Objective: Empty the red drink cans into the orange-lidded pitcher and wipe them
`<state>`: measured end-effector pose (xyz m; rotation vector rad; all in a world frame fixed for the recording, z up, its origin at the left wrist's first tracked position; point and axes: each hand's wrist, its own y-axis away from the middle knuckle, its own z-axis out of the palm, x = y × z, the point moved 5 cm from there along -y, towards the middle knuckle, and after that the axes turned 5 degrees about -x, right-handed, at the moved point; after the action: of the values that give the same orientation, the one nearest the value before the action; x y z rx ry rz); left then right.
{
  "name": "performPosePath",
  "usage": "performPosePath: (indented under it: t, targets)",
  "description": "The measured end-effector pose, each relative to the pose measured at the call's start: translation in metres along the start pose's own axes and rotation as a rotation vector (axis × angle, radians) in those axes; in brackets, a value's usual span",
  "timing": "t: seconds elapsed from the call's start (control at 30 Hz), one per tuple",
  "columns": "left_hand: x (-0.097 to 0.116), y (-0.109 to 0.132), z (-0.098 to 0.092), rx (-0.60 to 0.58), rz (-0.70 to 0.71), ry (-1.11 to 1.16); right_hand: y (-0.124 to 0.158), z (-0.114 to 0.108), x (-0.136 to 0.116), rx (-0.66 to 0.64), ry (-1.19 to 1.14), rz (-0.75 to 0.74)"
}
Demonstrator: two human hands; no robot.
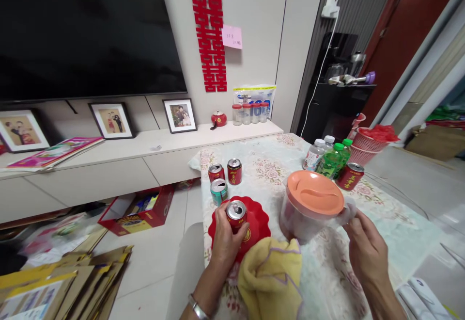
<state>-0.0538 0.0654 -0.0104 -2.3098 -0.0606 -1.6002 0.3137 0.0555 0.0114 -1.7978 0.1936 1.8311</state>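
My left hand (227, 236) is wrapped round a red drink can (237, 216), its top facing up, over a red scalloped plate (259, 218). With its fingers closed on the handle, my right hand (366, 245) holds a clear plastic pitcher (300, 218) that has an orange lid (315, 191). A crumpled yellow cloth (271, 279) lies between my hands, against the plate's near edge. Behind the plate stand a teal can (219, 193), a short red can (216, 170) and a taller dark red can (234, 172).
Several capped bottles (331, 159) and another red can (350, 176) stand behind the pitcher on the flowered tablecloth (269, 169). Pink baskets (368, 141) are beyond them. A white cabinet (145, 157) runs along the wall. Flattened cardboard (80, 286) and a red box (140, 211) lie on the floor.
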Motion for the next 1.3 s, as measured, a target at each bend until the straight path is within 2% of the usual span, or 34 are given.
performPosePath:
  t: [0.1,0.2,0.63,0.83,1.07,1.3]
  targets:
    - [-0.004,0.0,0.002,-0.035,-0.076,0.044,-0.015,0.01,-0.003,-0.057,-0.149,-0.023]
    - [-0.007,0.001,0.003,-0.052,-0.094,0.036,-0.028,0.022,-0.01,-0.087,-0.208,-0.038]
    - [-0.01,0.002,0.008,-0.049,-0.086,0.041,-0.047,0.065,-0.034,-0.178,-0.218,-0.114]
    - [-0.01,0.003,0.009,-0.04,-0.085,0.031,-0.048,0.079,-0.044,-0.3,-0.116,-0.118]
    - [-0.015,0.004,0.011,0.009,-0.051,0.037,-0.053,0.085,-0.054,-0.417,0.052,-0.108]
    - [-0.011,0.003,0.012,-0.016,-0.029,0.026,-0.045,0.106,-0.082,-0.553,0.365,-0.272]
